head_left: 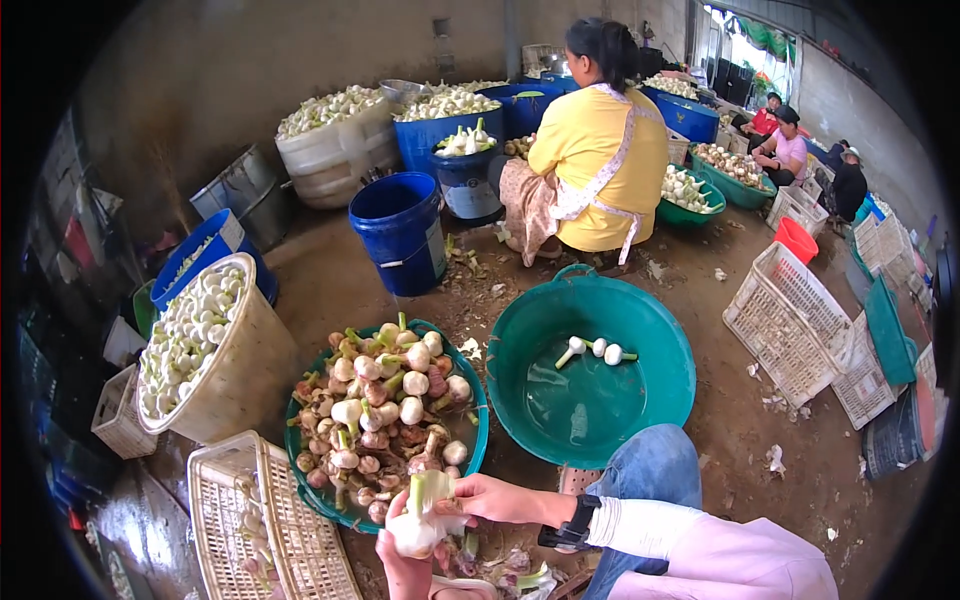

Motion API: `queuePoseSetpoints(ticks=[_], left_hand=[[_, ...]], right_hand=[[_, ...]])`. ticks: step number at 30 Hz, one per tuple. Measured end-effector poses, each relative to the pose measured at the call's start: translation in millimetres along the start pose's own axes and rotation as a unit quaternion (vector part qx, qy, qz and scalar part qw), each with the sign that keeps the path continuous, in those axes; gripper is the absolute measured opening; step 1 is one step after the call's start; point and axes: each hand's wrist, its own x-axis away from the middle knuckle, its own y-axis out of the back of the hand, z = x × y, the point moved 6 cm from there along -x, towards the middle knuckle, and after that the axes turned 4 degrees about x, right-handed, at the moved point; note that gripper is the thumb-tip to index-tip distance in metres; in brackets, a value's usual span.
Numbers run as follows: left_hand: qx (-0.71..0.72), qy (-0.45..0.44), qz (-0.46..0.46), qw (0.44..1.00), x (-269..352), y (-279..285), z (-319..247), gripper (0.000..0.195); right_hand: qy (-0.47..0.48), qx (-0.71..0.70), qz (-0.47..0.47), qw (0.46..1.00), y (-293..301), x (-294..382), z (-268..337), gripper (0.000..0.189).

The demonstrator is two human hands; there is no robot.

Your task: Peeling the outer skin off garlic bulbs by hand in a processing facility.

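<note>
A white garlic bulb (409,535) with a cut green stem rests in the fingers of my left hand (399,568). From the right, my right hand (501,501) pinches a pale layer of skin by the stem, partly loose from the bulb. Just beyond my hands, a green basin (481,431) is heaped with garlic bulbs (375,416), many still in brownish or purplish skin. To its right stands a green tub (525,337) with three clean white bulbs (613,354) on its bottom. Peelings (517,566) litter the floor below my hands.
A blue bucket (394,247) stands ahead, near a person in yellow (611,165) squatting with their back to me. On the left are a large pail (247,360) of white garlic and plastic crates (300,525). More crates (780,322) stand right. Several people work farther back.
</note>
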Motion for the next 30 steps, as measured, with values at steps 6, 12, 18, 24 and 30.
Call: queuePoseSetpoints(ticks=[6, 12, 18, 24, 30], left_hand=[[-0.402, -0.014, -0.096, 0.910, 4.3, 12.4, 0.0, 0.049], [-0.193, -0.019, 0.004, 0.981, 4.4, 1.9, -1.1, 0.048], [-0.249, -0.111, -0.215, 0.938, 5.2, 11.2, -0.5, 0.030], [-0.018, -0.099, -0.203, 0.974, 10.4, 27.3, 1.1, 0.029], [-0.163, -0.184, -0.252, 0.936, 21.5, 31.4, -23.3, 0.024]], right_hand=[[0.274, 0.172, -0.086, 0.942, -2.1, 3.9, 18.9, 0.023], [-0.006, -0.449, 0.003, 0.894, 9.7, -2.7, -19.5, 0.020], [0.052, -0.252, -0.129, 0.958, 4.1, -2.1, -7.3, 0.019], [0.110, -0.424, -0.008, 0.899, -1.4, 31.2, 38.1, 0.023], [0.177, 0.664, -0.094, 0.721, -16.2, 35.3, 32.5, 0.027]])
